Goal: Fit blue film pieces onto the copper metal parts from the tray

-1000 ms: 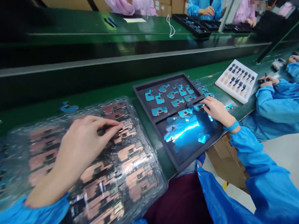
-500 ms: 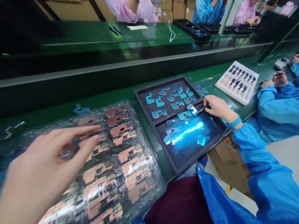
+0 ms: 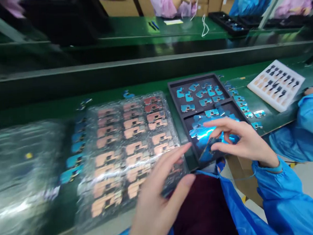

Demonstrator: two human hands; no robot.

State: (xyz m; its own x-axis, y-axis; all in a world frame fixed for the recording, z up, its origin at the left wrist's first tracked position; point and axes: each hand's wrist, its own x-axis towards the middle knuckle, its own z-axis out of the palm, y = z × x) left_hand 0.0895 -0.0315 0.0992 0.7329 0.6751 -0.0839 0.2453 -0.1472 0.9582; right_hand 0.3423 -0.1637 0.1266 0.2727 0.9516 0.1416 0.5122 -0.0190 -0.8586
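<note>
My left hand [image 3: 159, 196] hovers with fingers stretched out over the near right corner of a clear blister tray [image 3: 126, 146] that holds several copper-coloured parts; it holds nothing. My right hand [image 3: 236, 138] is above the near compartment of a black tray [image 3: 174, 85], over a heap of shiny blue film scraps [image 3: 199, 131]. Its thumb and fingers are curled in a pinch, and a thin dark thing shows beneath them that I cannot name. Several blue-covered parts [image 3: 200, 93] lie in the black tray's far compartment.
A second blister tray [image 3: 24, 163] lies blurred at the left. Loose blue parts [image 3: 238, 102] sit on the green bench beside a white card of dark parts [image 3: 275, 79]. A co-worker's blue sleeve [image 3: 308, 126] is at the right. A conveyor [image 3: 143, 46] runs behind.
The view has swung left. My left hand left the blister tray's middle and moved to its near right corner. My right hand drew back from the far compartment to the near one.
</note>
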